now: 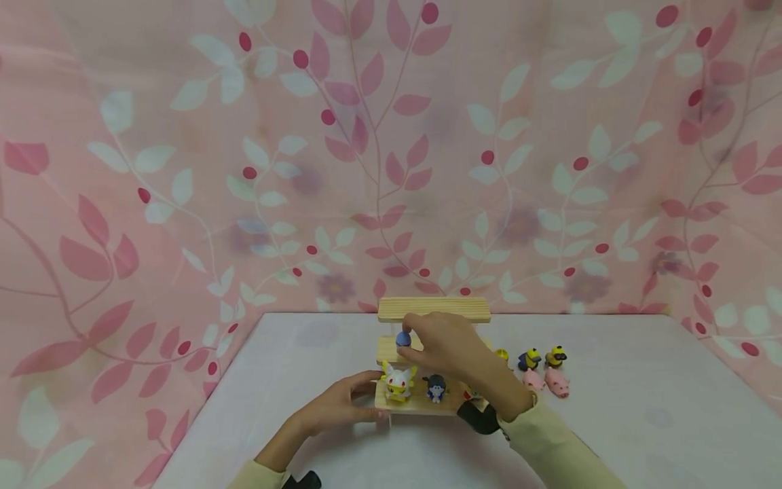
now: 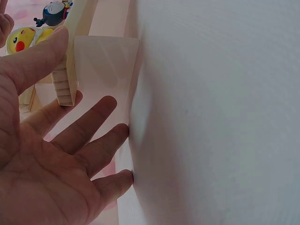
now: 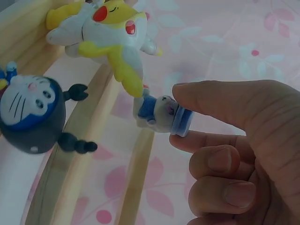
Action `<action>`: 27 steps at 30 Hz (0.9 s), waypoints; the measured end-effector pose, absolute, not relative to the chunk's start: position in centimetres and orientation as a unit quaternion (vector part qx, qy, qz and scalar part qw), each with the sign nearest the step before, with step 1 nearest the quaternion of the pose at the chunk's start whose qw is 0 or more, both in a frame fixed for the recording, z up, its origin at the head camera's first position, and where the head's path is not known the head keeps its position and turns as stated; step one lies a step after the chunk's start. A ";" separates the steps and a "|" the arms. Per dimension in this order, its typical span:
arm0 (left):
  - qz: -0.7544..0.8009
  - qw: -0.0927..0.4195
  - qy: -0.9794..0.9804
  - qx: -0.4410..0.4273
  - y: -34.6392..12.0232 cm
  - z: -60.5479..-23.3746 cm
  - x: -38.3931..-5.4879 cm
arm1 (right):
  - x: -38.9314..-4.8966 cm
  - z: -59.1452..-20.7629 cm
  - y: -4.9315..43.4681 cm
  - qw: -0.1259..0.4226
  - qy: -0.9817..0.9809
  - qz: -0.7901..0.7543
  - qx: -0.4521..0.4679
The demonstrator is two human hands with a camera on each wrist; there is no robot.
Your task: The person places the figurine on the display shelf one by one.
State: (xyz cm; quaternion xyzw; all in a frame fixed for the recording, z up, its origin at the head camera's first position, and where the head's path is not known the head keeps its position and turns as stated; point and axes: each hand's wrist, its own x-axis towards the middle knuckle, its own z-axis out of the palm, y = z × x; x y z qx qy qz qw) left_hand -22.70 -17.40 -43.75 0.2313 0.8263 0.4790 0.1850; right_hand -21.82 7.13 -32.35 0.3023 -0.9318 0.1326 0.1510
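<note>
We log a tiered stand of pale wooden boards (image 1: 434, 310) on the white table (image 1: 293, 360). On its lowest board (image 1: 421, 409), left to right: a white-and-yellow eared figurine (image 1: 397, 385), a dark-blue, white-faced figurine (image 1: 436, 388) with arms out, and a third figure (image 1: 470, 392) mostly hidden by the right wrist.

Left hand (image 1: 336, 405): thumb and forefinger hold the left end of the lowest board, other fingers spread. Right hand (image 1: 442, 344): thumb and forefinger pinch a small white-and-blue figurine (image 3: 161, 114) by its blue hat. We see this one at the middle board (image 1: 386, 348), behind the eared figurine and beyond the left hand; whether its base touches wood, we cannot tell.

Right of the stand, two pink toy pigs (image 1: 557, 383) lie near two yellow-and-dark figures (image 1: 530, 360).
</note>
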 end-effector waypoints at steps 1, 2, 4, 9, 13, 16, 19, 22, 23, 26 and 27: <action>0.480 0.185 0.826 0.232 -17.4 -43.8 -22.7 | -21.9 -32.4 6.9 0.148 -0.932 0.133 0.302; 0.481 0.185 0.825 0.233 -17.4 -43.8 -22.7 | -22.0 -32.4 6.8 0.146 -0.933 0.134 0.300; 0.482 0.184 0.824 0.235 -17.5 -43.9 -22.8 | -22.3 -32.4 6.5 0.144 -0.934 0.133 0.300; 0.485 0.184 0.821 0.237 -17.6 -44.2 -22.9 | -22.7 -32.6 6.0 0.132 -0.936 0.126 0.303; 0.482 0.182 0.825 0.234 -17.6 -44.2 -22.9 | -23.1 -32.8 5.7 0.120 -0.936 0.127 0.306; 0.480 0.182 0.825 0.235 -17.5 -44.1 -22.9 | -23.3 -33.0 5.7 0.115 -0.937 0.125 0.306; 0.478 0.183 0.826 0.235 -17.5 -44.0 -22.8 | -23.5 -33.2 5.7 0.111 -0.937 0.124 0.306; 0.479 0.183 0.825 0.236 -17.4 -43.9 -22.7 | -23.5 -33.2 5.7 0.112 -0.938 0.124 0.305; 0.480 0.183 0.825 0.237 -17.4 -43.9 -22.7 | -23.5 -33.2 5.7 0.113 -0.938 0.124 0.305; 0.481 0.182 0.824 0.238 -17.4 -43.8 -22.6 | -23.5 -33.2 5.7 0.113 -0.940 0.120 0.300; 0.481 0.181 0.824 0.237 -17.4 -43.8 -22.6 | -23.5 -33.2 5.7 0.112 -0.941 0.119 0.298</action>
